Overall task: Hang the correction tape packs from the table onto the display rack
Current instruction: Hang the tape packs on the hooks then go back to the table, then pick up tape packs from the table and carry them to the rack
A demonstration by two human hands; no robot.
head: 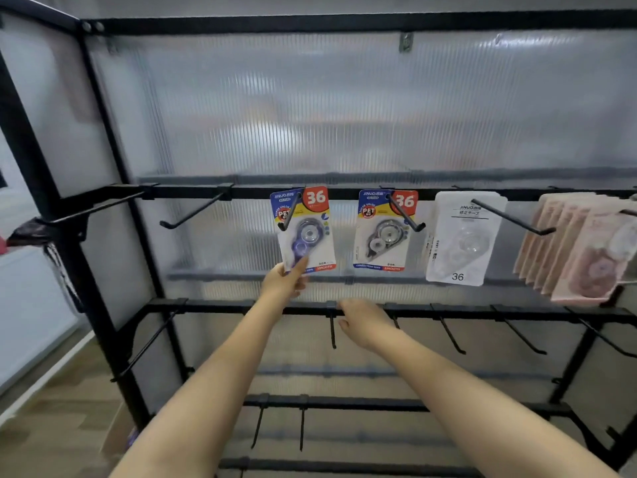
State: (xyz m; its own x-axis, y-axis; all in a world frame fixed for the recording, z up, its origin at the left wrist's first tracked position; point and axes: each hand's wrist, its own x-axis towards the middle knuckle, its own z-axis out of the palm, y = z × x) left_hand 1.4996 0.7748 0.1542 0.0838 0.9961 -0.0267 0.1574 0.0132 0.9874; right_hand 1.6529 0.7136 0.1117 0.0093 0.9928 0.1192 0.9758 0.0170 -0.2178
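Note:
A correction tape pack with a purple dispenser (305, 229) hangs on a black hook of the display rack (206, 192). My left hand (284, 281) pinches its bottom left corner. To its right hang a second pack with a grey dispenser (384, 232), a white pack marked 36 (462, 239) and several pink packs (582, 250), each on its own hook. My right hand (362, 322) hovers lower, in front of the second rail, fingers relaxed and holding nothing.
Two bare hooks (193, 212) stick out at the rail's left end. The lower rail (517, 310) carries several bare hooks, and more rails sit beneath. A ribbed translucent panel (344, 115) backs the rack. Wooden floor (62, 408) shows at lower left.

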